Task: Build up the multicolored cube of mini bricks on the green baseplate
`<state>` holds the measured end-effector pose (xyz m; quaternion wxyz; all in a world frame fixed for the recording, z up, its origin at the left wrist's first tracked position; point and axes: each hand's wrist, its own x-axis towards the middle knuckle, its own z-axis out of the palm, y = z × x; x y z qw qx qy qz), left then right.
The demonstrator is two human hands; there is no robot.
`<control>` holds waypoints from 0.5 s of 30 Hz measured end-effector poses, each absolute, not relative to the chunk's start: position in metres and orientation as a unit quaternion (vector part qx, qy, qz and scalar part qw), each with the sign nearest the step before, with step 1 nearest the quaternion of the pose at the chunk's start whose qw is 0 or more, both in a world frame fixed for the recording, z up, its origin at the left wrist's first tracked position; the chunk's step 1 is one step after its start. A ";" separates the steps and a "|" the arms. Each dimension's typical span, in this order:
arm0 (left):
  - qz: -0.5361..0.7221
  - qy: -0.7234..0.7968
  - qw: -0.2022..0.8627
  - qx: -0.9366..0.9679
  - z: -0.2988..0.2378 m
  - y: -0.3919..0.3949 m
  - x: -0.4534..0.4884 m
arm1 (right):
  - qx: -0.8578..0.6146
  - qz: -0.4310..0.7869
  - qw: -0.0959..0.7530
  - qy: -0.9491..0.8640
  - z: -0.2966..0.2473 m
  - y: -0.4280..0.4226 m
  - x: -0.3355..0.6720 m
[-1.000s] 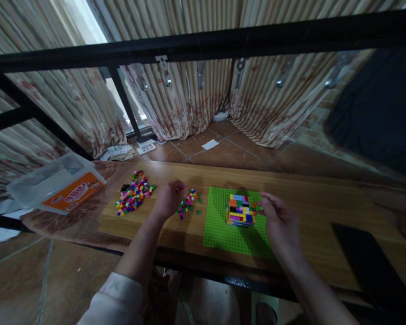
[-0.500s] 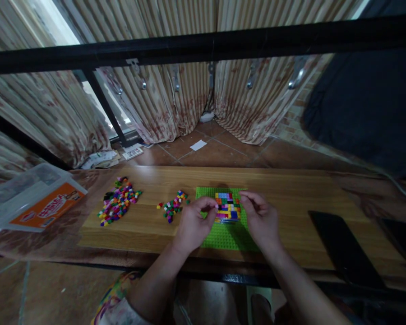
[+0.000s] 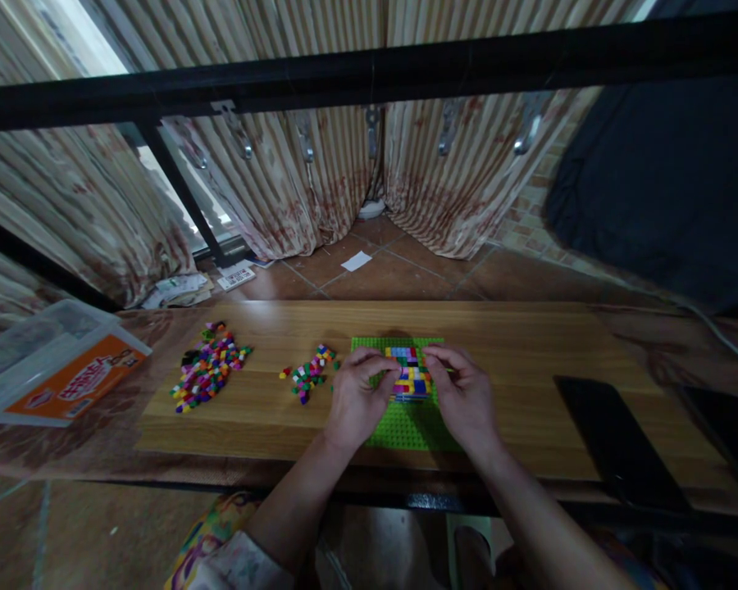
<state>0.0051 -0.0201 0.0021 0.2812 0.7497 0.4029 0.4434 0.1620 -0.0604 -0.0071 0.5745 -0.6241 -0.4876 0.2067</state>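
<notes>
A block of multicoloured toy bricks (image 3: 413,378) stands on a green studded baseplate (image 3: 406,430). My left hand (image 3: 360,397) is at the block's left side, thumb and forefinger pinched together over its edge. Whatever that pinch holds is too small to make out. At the right edge of the block is my right hand (image 3: 466,395), its thumb and forefinger drawn together close to the top bricks; anything between them is hidden. Left of the baseplate lies a small pile of loose bricks (image 3: 309,373), and a larger brick pile (image 3: 212,365) is farther left.
The wooden board (image 3: 517,344) carries the baseplate and piles. A clear plastic box (image 3: 77,328) with an orange label stands at the left. Two dark flat objects lie at the right, the nearer dark slab (image 3: 615,438) on the board. A black rail (image 3: 344,79) crosses behind.
My left hand has shifted inward over the block's left part. The right hand has moved left, its fingertips now nearer the block. The whole view has shifted slightly.
</notes>
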 end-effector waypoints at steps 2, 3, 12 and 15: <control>0.449 0.402 0.290 0.744 0.002 -0.020 0.006 | -0.626 0.207 0.573 -0.487 -0.007 -0.061 0.162; 0.453 0.403 0.298 0.737 0.001 -0.020 0.006 | -0.627 0.206 0.572 -0.487 -0.007 -0.061 0.162; 0.468 0.419 0.360 0.689 0.003 -0.019 0.011 | -0.623 0.222 0.573 -0.484 -0.010 -0.060 0.162; 0.472 0.415 0.365 0.687 0.003 -0.019 0.011 | -0.625 0.257 0.577 -0.459 -0.012 -0.060 0.157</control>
